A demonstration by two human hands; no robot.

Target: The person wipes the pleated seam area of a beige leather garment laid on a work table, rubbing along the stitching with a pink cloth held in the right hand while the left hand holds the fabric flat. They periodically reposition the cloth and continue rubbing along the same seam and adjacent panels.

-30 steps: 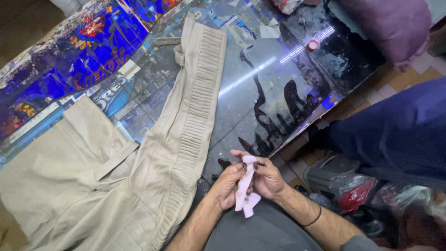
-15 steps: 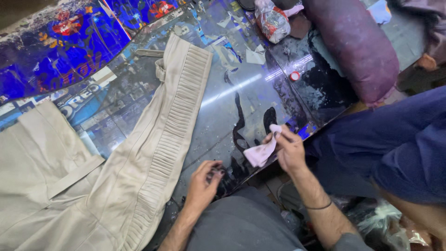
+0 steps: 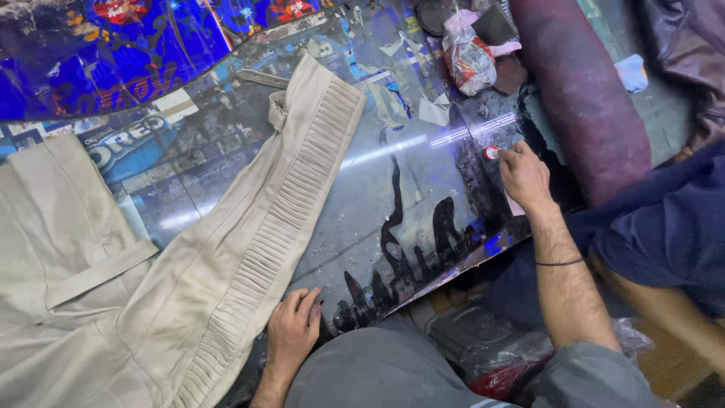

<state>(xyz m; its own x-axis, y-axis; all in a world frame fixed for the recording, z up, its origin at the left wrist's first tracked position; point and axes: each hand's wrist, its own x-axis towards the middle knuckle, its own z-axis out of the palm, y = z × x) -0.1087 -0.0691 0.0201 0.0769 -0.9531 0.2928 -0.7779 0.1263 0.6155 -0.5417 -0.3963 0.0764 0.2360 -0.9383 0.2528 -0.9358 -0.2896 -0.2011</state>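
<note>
A person works at a glossy dark bench [image 3: 423,196], its far side covered with bright blue floral sheeting [image 3: 113,53]. The left hand [image 3: 293,332] lies flat, fingers loosely spread and holding nothing, on the near edge of the bench, touching the hem of a beige pleated garment [image 3: 226,257]. The garment's long axis runs diagonally, its pleated band pointing from the near-left edge up toward the middle of the far side, where a strap loop [image 3: 278,112] sits at its upper end.

The right hand [image 3: 522,175] reaches to the right edge of the bench, fingers curled over a pale pink cloth [image 3: 514,204] of which only a sliver shows beneath the palm; its fingertips sit just beside a small red-and-white cap [image 3: 492,153]. Whether the hand grips the cloth or merely presses it cannot be told. A maroon bolster [image 3: 581,98] lies just beyond, and a knotted plastic bag [image 3: 470,57] sits near the far right corner.

Half a second earlier the right hand held the cloth bunched and lifted, closer to the near edge; now it has moved farther along the right edge and the cloth is mostly hidden under it. The left hand has stayed at the near edge.
</note>
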